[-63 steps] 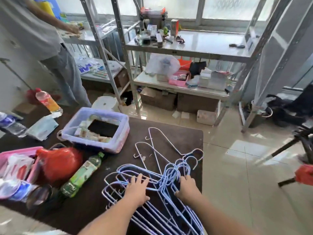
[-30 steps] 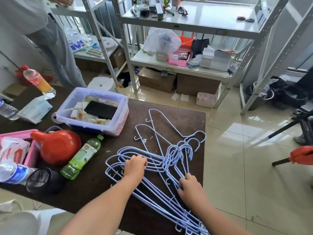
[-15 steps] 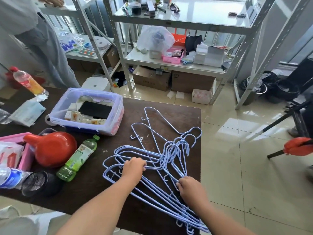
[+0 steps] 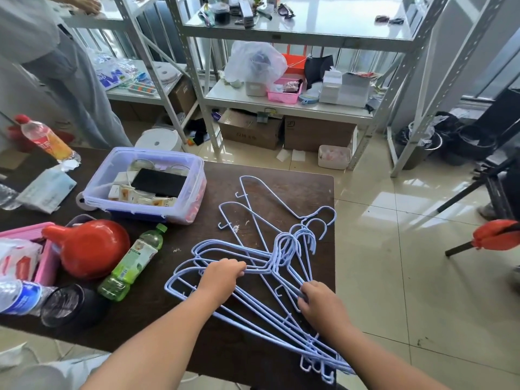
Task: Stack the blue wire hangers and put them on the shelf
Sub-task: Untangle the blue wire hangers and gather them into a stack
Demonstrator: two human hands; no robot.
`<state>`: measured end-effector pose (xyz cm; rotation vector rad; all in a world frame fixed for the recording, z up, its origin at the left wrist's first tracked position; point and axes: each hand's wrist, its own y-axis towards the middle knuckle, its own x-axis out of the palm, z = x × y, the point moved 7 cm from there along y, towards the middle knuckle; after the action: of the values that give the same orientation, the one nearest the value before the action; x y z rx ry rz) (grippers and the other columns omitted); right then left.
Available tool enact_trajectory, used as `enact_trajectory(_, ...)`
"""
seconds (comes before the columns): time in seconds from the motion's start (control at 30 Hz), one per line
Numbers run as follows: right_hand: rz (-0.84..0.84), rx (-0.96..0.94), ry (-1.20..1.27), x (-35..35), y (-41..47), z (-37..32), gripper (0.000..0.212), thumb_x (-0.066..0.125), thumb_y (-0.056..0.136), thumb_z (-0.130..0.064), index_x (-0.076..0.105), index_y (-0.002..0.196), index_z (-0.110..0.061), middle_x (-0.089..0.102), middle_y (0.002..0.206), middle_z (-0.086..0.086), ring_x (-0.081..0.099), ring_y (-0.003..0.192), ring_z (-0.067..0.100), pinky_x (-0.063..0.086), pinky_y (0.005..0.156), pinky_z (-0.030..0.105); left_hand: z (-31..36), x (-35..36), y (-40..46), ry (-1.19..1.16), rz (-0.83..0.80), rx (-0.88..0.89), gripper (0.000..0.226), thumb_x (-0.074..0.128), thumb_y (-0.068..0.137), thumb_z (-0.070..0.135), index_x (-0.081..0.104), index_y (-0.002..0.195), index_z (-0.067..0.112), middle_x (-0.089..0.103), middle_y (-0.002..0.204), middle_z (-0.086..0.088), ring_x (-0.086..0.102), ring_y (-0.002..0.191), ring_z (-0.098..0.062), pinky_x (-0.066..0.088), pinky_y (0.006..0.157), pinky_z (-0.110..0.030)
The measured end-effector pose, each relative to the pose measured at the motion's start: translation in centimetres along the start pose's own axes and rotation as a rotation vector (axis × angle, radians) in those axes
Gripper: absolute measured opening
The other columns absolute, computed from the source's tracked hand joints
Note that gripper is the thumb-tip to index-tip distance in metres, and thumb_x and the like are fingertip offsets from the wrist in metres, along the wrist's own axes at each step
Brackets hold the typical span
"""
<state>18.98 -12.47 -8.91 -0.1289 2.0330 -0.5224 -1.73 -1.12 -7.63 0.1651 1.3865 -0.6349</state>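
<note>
While gathered on dark table (image 4: 295, 190): blue wire hangers (image 4: 261, 305), long axis 10-to-4 o'clock, hooks toward 1 o'clock. Left hand (image 4: 222, 275) curled round upper bars; right hand (image 4: 320, 304) pinching necks. Two loose hangers (image 4: 253, 204) at 12 o'clock, nearer left hand. Shelf (image 4: 287, 108) beyond.

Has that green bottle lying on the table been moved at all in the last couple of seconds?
No. The green bottle lies in the same spot, its cap by the plastic box and its side against the red kettle; only the camera shifted.
</note>
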Motion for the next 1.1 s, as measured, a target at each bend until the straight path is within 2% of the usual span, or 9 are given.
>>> enact_trajectory(0.1,-0.087,0.081,0.059,1.4,0.4,-0.3,0.005,0.061,0.101,-0.013,0.057,0.098,-0.013,0.053,0.097,-0.001,0.056,0.093,0.029,0.039,0.077,0.032,-0.9,-0.4,0.7,0.006,0.036,-0.043,0.016,0.05,0.097,0.024,0.065,0.096,0.019,0.067,0.096,-0.003,0.06,0.097,-0.026,0.041,0.075,-0.034)
enact_trajectory(0.17,-0.113,0.13,0.062,2.0,1.0,-0.2,0.009,0.06,0.101,-0.012,0.066,0.103,-0.007,0.051,0.099,0.002,0.062,0.1,0.033,0.039,0.078,0.032,-1.4,-0.1,1.0,-0.013,0.017,-0.092,0.016,0.051,0.097,0.023,0.066,0.095,0.019,0.065,0.098,-0.003,0.059,0.1,-0.025,0.044,0.077,-0.034)
enact_trajectory(0.3,-0.181,0.2,0.049,2.5,1.4,0.4,0.033,0.06,0.103,-0.014,0.049,0.071,-0.017,0.048,0.103,0.004,0.052,0.093,0.026,0.038,0.08,0.029,-2.0,1.2,1.1,-0.078,-0.016,-0.139,0.006,0.059,0.093,0.021,0.064,0.095,0.017,0.056,0.101,-0.002,0.054,0.104,-0.024,0.041,0.071,-0.033)
enact_trajectory(0.43,-0.173,0.179,0.007,2.9,1.5,0.6,0.022,0.058,0.106,-0.017,0.053,0.085,-0.017,0.045,0.103,0.002,0.059,0.106,0.031,0.035,0.081,0.028,-1.8,1.5,1.2,-0.039,-0.031,-0.138,0.029,0.063,0.09,0.021,0.059,0.119,0.023,0.056,0.117,0.003,0.046,0.118,-0.021,0.049,0.089,-0.037)
enact_trajectory(0.57,-0.136,0.164,0.018,3.2,1.3,0.4,0.024,0.057,0.109,-0.025,0.069,0.097,-0.007,0.043,0.102,-0.001,0.062,0.118,0.031,0.036,0.08,0.03,-1.7,1.0,1.7,0.095,-0.025,-0.09,0.025,0.055,0.089,0.009,0.065,0.105,0.026,0.061,0.107,0.004,0.049,0.108,-0.021,0.042,0.086,-0.034)
enact_trajectory(0.67,-0.111,0.144,0.053,3.0,0.6,0.2,0.025,0.055,0.111,-0.026,0.053,0.088,-0.016,0.043,0.1,-0.003,0.063,0.111,0.03,0.035,0.079,0.03,-1.9,1.2,2.0,0.078,-0.042,-0.087,0.02,0.055,0.088,0.007,0.063,0.094,0.024,0.059,0.101,0.002,0.052,0.102,-0.022,0.04,0.08,-0.033)
enact_trajectory(0.8,-0.08,0.167,0.131,2.4,-0.3,1.1,0.035,0.056,0.111,-0.028,0.039,0.081,-0.022,0.049,0.089,-0.003,0.051,0.084,0.028,0.035,0.073,0.035,-2.1,1.2,2.4,-0.011,-0.081,-0.057,0.012,0.054,0.089,0.012,0.065,0.087,0.019,0.059,0.094,-0.002,0.058,0.097,-0.023,0.04,0.073,-0.033)
enact_trajectory(0.9,-0.024,0.174,0.166,1.4,-0.5,1.5,0.032,0.06,0.11,-0.025,0.042,0.084,-0.02,0.043,0.08,-0.005,0.048,0.08,0.024,0.036,0.07,0.035,-2.0,0.8,2.4,-0.011,-0.109,-0.011,0.011,0.055,0.09,0.016,0.065,0.089,0.02,0.059,0.086,-0.001,0.062,0.093,-0.024,0.034,0.067,-0.029)
enact_trajectory(1.1,0.042,0.34,0.265,0.7,-0.4,2.7,0.027,0.072,0.102,-0.012,0.048,0.093,-0.019,0.042,0.1,-0.002,0.048,0.071,0.021,0.039,0.062,0.031,-1.7,0.2,2.8,0.024,-0.034,0.032,0.013,0.053,0.094,0.021,0.066,0.095,0.018,0.068,0.097,-0.006,0.063,0.096,-0.03,0.045,0.077,-0.039)
